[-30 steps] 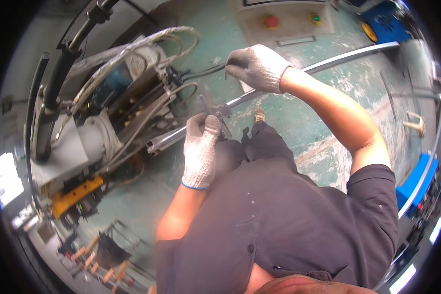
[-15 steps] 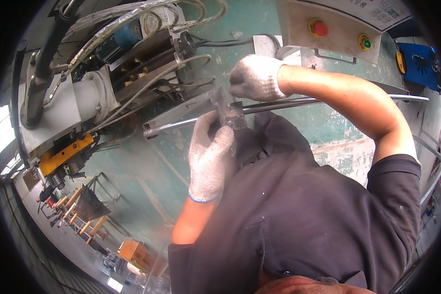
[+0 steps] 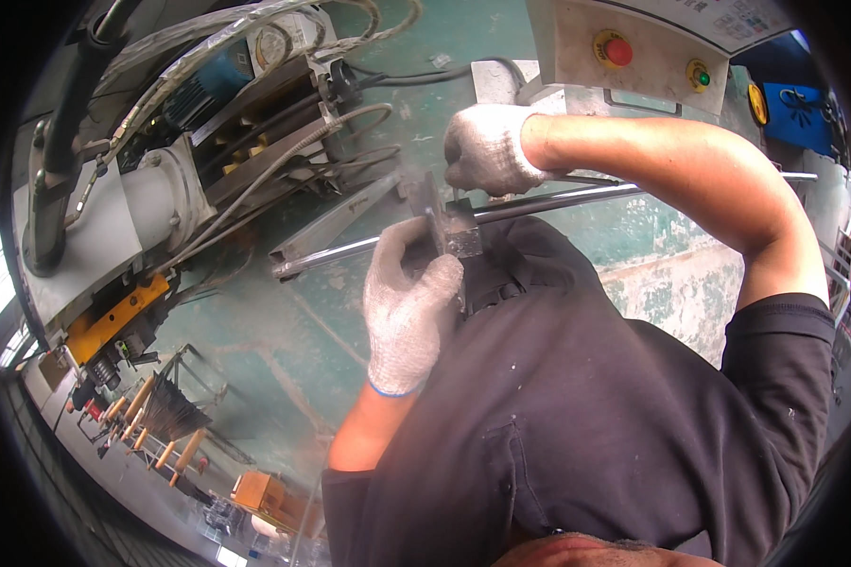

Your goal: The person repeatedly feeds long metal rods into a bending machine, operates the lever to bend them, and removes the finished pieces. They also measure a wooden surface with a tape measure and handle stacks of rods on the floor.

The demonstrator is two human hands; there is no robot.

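Observation:
My left hand point(image 3: 408, 307), in a white knitted glove, has its thumb and fingers around the lower part of an upright flat metal plate point(image 3: 434, 215). Against the plate's right side sits a small grey metal block point(image 3: 462, 236), close to my waist. My right hand point(image 3: 492, 149), gloved alike, is curled into a fist just above and right of the block. Whatever lies inside that fist is hidden by the glove. A long shiny metal rod point(image 3: 567, 199) runs crosswise behind the plate and block and past both hands.
A control box with a red button point(image 3: 617, 52) and a green button point(image 3: 699, 77) stands at the upper right. Machinery with hoses and a blue motor point(image 3: 208, 87) fills the upper left. Below it is a yellow bar point(image 3: 115, 319). A rack with wooden handles point(image 3: 140, 404) stands lower left.
The surroundings have shifted slightly left in the view. My right elbow has swung a little outward to the right. Both hands stay close to the plate and block.

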